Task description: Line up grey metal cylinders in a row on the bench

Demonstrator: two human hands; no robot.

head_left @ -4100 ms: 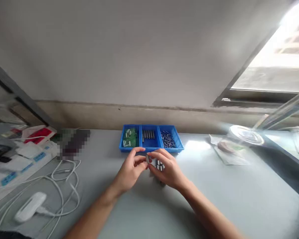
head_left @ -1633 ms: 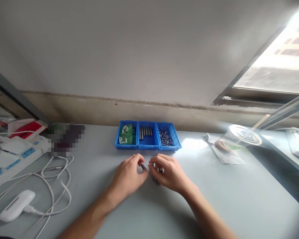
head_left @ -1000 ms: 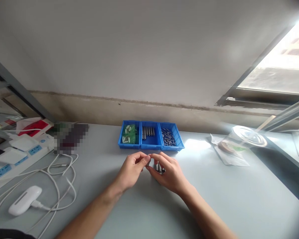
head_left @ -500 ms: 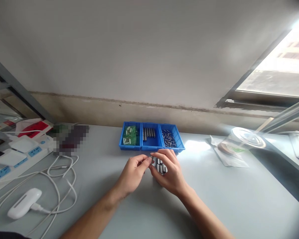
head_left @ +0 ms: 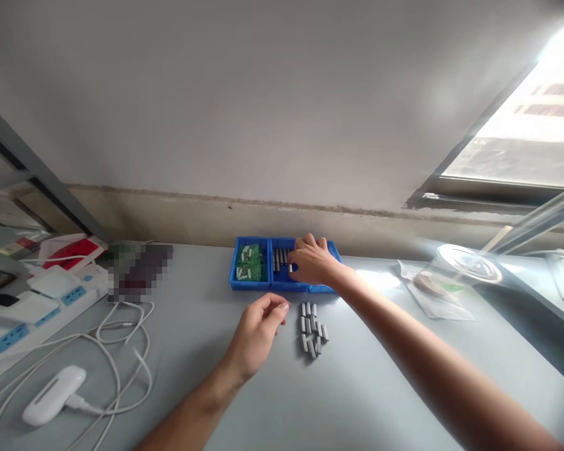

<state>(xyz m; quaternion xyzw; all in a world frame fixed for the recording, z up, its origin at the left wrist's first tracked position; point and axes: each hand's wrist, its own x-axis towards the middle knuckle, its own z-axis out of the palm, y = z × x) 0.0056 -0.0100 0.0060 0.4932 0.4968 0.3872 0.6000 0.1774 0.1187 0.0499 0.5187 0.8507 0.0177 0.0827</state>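
Note:
My right hand (head_left: 313, 257) reaches over the blue bins, its fingers bent down into the middle bin (head_left: 289, 286). A small metal cylinder (head_left: 290, 267) shows at its fingertips. To the left of it, several grey cylinders (head_left: 280, 258) stand in a row inside that bin. My left hand (head_left: 262, 322) hovers above the table in front of the bins, thumb and fingers pinched together; anything between them is hidden. Beside it, several short metal cylinders (head_left: 311, 326) lie in loose rows on the table. My right hand covers most of the right bin.
The left blue bin (head_left: 234, 275) holds a green bag with small light-coloured pieces. A power strip (head_left: 9, 329), white cables (head_left: 117, 351) and a white device (head_left: 54, 394) occupy the left side. A clear plastic container (head_left: 467, 263) rests at the right. A wall stands behind.
My right hand has left my left hand and moved up to the middle bin. The loose cylinders on the table are now uncovered. My left hand stays nearly in place.

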